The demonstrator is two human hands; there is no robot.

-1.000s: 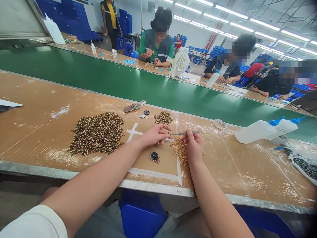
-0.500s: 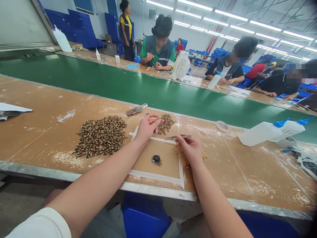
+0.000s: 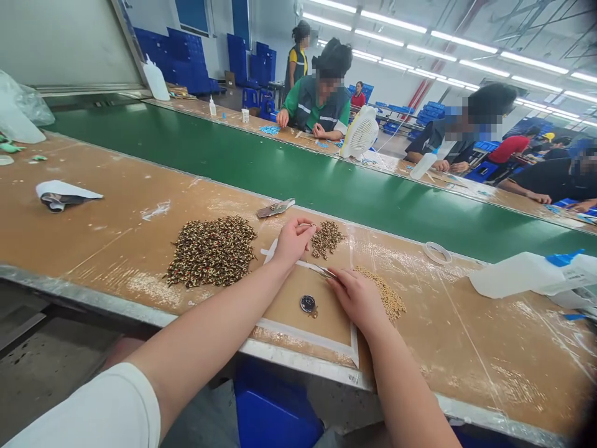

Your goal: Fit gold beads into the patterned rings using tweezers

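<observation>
My left hand (image 3: 297, 239) is closed in a pinch beside a small pile of brown-and-gold pieces (image 3: 328, 238); whatever lies between the fingertips is too small to name. My right hand (image 3: 358, 297) grips metal tweezers (image 3: 325, 270), their tips pointing left toward my left hand. Partly behind the right hand spreads a pile of gold beads (image 3: 385, 291). A small round black dish (image 3: 308, 303) sits on the taped board (image 3: 286, 305) between my forearms. Left of my left hand is a larger heap of dark-and-gold pieces (image 3: 212, 252).
A green conveyor belt (image 3: 261, 168) runs beyond the table. White bottles (image 3: 517, 274) lie at the right near a tape ring (image 3: 437, 252). A folded wrapper (image 3: 276, 208) rests by the belt edge. Co-workers sit across, near a white fan (image 3: 360, 132).
The view has swung left, so things sit further right. My right hand has lowered with the tweezers, now over the board's right edge. The left hand stays by the small pile.
</observation>
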